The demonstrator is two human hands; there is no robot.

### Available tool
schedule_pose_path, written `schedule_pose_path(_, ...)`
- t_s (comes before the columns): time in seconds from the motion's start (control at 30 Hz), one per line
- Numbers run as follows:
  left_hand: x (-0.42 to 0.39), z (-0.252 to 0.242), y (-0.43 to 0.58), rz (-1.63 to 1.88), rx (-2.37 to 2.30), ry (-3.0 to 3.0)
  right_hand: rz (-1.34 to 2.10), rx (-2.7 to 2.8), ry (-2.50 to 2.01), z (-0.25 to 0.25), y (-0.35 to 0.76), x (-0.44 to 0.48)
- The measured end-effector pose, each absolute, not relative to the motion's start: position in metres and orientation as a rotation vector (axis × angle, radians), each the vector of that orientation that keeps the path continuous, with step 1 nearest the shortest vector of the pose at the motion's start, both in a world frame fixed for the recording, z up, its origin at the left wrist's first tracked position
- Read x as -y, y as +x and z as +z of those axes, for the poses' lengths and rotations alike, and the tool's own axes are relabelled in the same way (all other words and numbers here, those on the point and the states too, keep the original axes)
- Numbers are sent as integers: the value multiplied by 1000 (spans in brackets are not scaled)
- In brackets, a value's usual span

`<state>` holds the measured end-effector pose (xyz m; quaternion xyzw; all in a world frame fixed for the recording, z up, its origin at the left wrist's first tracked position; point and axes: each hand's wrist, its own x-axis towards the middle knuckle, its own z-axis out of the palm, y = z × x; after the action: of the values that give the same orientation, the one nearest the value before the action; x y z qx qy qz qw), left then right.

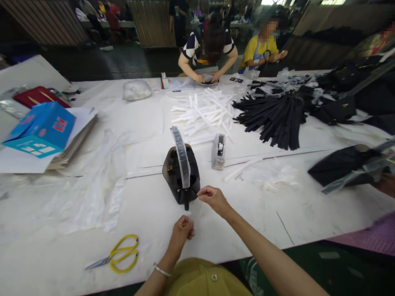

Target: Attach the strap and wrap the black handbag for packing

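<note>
A black handbag (173, 168) stands upright on the white table, its raised handle (182, 158) wrapped in clear plastic. Close to the bag's lower right side is my right hand (215, 200), thumb and fingers pinched together. Whether it grips the bag's edge or something small cannot be made out. My left hand (182, 230) is closed just in front of the bag, below a hanging black strap end (187, 204). A small whitish bit shows by its fingertips, too faint to name. Behind the bag to the right sits a clear tape dispenser (219, 152).
Yellow-handled scissors (123, 254) lie at front left. A blue box (41, 128) rests on stacked boards. White strips (200, 111) and black straps (282, 117) are piled beyond the bag. Another black bag (342, 166) is at right. Co-workers sit across the table.
</note>
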<state>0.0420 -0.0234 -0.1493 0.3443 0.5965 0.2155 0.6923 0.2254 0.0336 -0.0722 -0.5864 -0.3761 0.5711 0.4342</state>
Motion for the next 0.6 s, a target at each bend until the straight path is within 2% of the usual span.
schedule_pose_path(0.17, 10, -159, 43, 564, -1369, 684, 1142, 1232, -1519, -75, 207, -54)
schedule_pose_path(0.33, 11, -158, 46, 588, -1356, 655, 1071, 1286, -1461, -73, 202, -50)
schedule_pose_path(0.6, 13, -158, 42, 555, -1312, 655, 1265, 664, -1554, -94, 196, -17)
